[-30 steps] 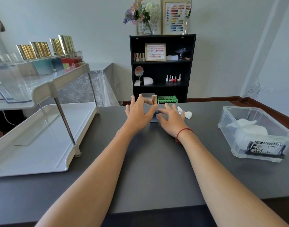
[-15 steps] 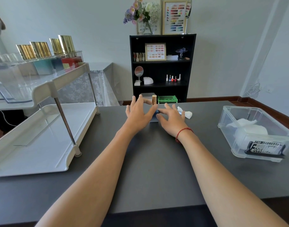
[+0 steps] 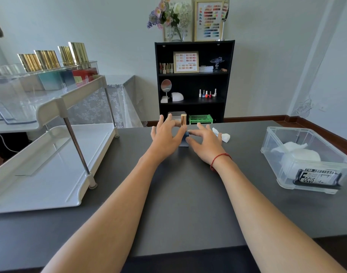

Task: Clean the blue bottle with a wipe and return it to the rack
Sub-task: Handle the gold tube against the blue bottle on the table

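Blue bottle (image 3: 184,142): stands upright on the bench (image 3: 188,198) at its far middle, between the two hands; well apart from the rack (image 3: 50,158)
Left hand (image 3: 164,135): fingers (image 3: 169,119) spread and fairly straight; thumb lies against the bottle's left side
Right hand (image 3: 206,142): fingers spread too; index tip and thumb touch the blue body's right side; whether they truly pinch it I cannot tell
Wipe (image 3: 225,136): crumpled, white, soft-looking; lies on the bench just behind the right hand, not held
Step in hand: likely steadying or taking up the bottle
How to do it well: grip the square body low, not the tall cap, since the bottle looks top-heavy; keep one hand on it while the other fetches the wipe
Shapes and surfaces: boxy blue body; slim, shiny gold cylinder cap; matte dark bench; glossy white two-tier rack with metal posts
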`<move>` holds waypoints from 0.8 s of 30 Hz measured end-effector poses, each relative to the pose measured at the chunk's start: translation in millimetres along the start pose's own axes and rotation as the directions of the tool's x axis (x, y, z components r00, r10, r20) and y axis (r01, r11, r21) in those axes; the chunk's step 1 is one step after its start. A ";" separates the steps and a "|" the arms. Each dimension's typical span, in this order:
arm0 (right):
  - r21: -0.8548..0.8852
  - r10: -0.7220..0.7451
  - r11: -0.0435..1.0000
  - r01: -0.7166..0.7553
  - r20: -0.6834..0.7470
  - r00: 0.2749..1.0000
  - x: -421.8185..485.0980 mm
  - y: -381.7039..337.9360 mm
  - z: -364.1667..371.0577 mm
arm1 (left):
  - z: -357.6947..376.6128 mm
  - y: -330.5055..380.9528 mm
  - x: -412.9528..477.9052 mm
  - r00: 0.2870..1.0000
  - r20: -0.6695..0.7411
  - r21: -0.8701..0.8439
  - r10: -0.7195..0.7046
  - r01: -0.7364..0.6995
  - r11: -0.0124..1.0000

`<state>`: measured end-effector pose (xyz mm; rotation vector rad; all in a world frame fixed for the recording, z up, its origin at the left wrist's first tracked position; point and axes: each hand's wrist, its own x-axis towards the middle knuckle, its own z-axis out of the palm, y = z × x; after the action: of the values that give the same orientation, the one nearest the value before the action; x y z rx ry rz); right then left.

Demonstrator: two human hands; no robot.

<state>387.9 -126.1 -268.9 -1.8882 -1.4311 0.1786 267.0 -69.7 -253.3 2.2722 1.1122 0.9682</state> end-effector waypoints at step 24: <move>0.073 0.003 0.997 -0.002 -0.016 1.000 -1.6 1.0 -0.6 | -4.2 2.2 -2.0 0.996 0.093 -0.089 -0.007 0.015 0.996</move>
<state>388.4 -127.9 -269.6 -1.8288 -1.3935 0.2134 264.1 -72.3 -249.9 2.2133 1.0212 0.8812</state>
